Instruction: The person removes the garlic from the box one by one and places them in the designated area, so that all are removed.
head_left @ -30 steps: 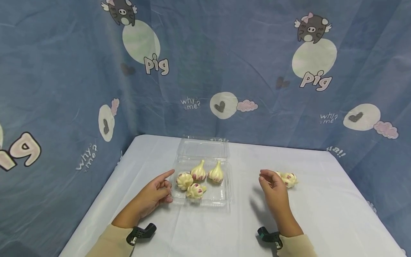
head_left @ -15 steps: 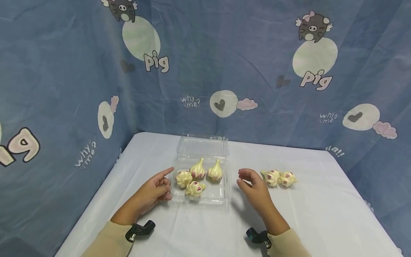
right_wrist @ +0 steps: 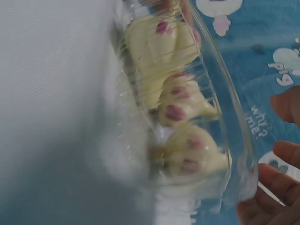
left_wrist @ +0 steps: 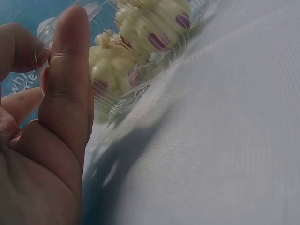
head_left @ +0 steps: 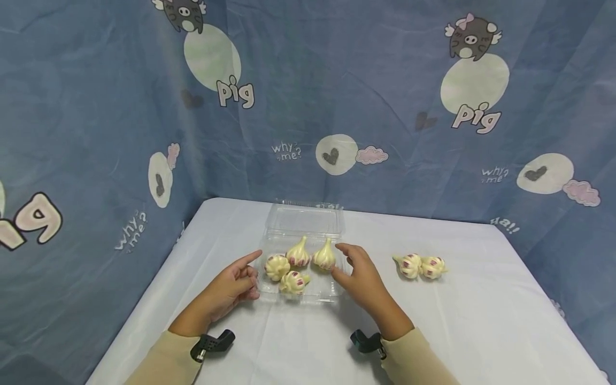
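Note:
A clear plastic clamshell box (head_left: 321,287) lies on the white table with its lid tipped back. Several garlic bulbs (head_left: 293,282), pale with purple patches, sit inside it. My left hand (head_left: 228,291) grips the box's left edge, the index finger stretched along the rim; the left wrist view has the thumb (left_wrist: 68,70) in front of the plastic. Over the right rim is my right hand (head_left: 363,280), thumb and index spread either side of the rightmost garlic bulb (head_left: 324,256), holding nothing. Whether its fingertips touch that bulb I cannot tell.
Two more garlic bulbs (head_left: 421,266) lie side by side on the table, right of my right hand. The upright lid (head_left: 304,220) stands near the table's back edge. A blue pig-print cloth (head_left: 385,107) hangs behind and at both sides.
My right hand has moved left from beside the two loose garlic bulbs to the box's right rim, and its fingers have spread. The left hand stays at the box.

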Action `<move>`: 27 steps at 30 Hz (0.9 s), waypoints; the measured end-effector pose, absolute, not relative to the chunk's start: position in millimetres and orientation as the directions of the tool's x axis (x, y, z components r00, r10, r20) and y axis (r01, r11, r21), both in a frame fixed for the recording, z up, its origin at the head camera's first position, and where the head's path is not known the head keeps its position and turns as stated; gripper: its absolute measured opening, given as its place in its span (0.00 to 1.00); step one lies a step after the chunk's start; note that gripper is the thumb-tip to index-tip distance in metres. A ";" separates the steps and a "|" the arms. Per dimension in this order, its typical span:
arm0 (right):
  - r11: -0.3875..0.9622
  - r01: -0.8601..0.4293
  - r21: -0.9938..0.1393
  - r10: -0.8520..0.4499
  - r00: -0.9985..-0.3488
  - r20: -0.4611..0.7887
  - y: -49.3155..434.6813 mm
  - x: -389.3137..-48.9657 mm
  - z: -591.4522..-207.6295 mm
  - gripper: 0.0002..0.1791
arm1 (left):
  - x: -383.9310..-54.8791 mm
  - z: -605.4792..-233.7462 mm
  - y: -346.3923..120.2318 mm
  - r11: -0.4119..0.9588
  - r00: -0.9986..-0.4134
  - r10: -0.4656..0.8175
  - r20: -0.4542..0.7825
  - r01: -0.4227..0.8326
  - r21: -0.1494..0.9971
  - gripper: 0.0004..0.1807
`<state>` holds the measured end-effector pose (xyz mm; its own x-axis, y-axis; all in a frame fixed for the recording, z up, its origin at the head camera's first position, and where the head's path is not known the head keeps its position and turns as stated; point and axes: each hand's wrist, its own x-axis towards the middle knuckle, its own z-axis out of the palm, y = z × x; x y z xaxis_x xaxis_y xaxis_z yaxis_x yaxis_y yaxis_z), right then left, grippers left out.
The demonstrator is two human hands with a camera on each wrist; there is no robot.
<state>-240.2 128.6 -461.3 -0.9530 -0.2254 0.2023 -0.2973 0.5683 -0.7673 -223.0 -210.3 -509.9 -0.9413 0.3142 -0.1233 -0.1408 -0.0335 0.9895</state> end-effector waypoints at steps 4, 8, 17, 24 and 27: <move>0.609 -0.298 -0.735 -0.240 -0.952 0.188 121.5 -241.4 -458.3 0.34 | -224.0 -510.2 -209.3 -0.030 -0.941 0.315 -0.126 -0.142 0.989 0.41; 0.647 -0.296 -0.702 -0.243 -0.954 0.178 116.1 -244.8 -458.8 0.34 | -223.7 -509.8 -208.9 -0.028 -0.940 0.316 -0.128 -0.144 0.989 0.41; 0.668 -0.307 -0.678 -0.250 -0.951 0.184 109.0 -249.6 -459.4 0.34 | -223.6 -510.5 -210.1 -0.034 -0.942 0.311 -0.123 -0.140 0.990 0.41; 0.706 -0.337 -0.622 -0.269 -0.941 0.205 104.6 -254.3 -466.0 0.34 | -224.1 -513.1 -210.6 -0.038 -0.942 0.311 -0.124 -0.142 0.989 0.42; 0.728 -0.343 -0.593 -0.273 -0.939 0.208 102.1 -254.4 -466.4 0.35 | -224.6 -513.3 -210.5 -0.043 -0.941 0.318 -0.118 -0.139 0.989 0.42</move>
